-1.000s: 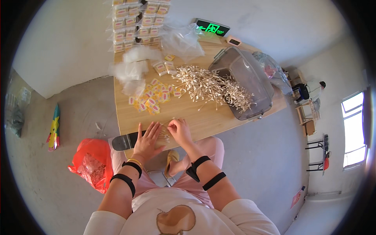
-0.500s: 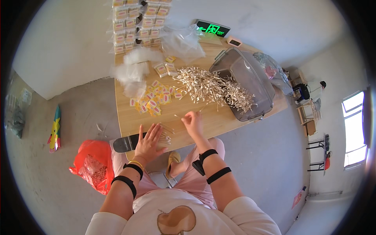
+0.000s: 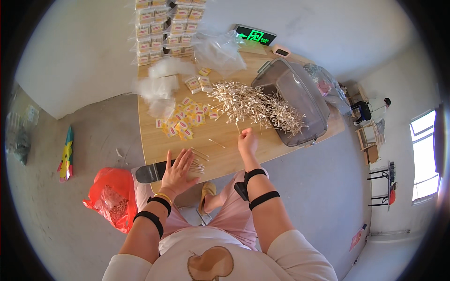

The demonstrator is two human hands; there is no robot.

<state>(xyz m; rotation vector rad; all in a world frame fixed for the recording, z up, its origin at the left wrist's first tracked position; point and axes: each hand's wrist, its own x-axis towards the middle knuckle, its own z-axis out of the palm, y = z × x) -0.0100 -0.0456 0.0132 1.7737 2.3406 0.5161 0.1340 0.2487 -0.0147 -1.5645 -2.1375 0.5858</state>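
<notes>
My left hand [image 3: 176,172] lies flat near the table's front edge, its fingers spread. Beside its fingertips are several loose cotton swabs [image 3: 197,167]. A dark, round-ended flat strip [image 3: 149,173] sticks out beyond the table edge, partly under that hand. My right hand [image 3: 248,142] is closed in a pinch on a cotton swab just in front of the big swab pile [image 3: 253,104]. Between my hands one single swab [image 3: 217,143] rests on the wood. Left of the pile, small yellow-and-white printed cards [image 3: 183,122] are scattered.
A grey plastic bin [image 3: 309,100] lies tipped at the right, swabs at its mouth. Clear bags [image 3: 161,89] and stacked swab packs [image 3: 154,30] stand at the back left of the table [image 3: 262,147]. On the floor at left sits a red plastic bag [image 3: 112,196].
My right hand has moved right and slightly away from me, toward the pile. The swab it held near the middle now lies on the table. My left hand stays put.
</notes>
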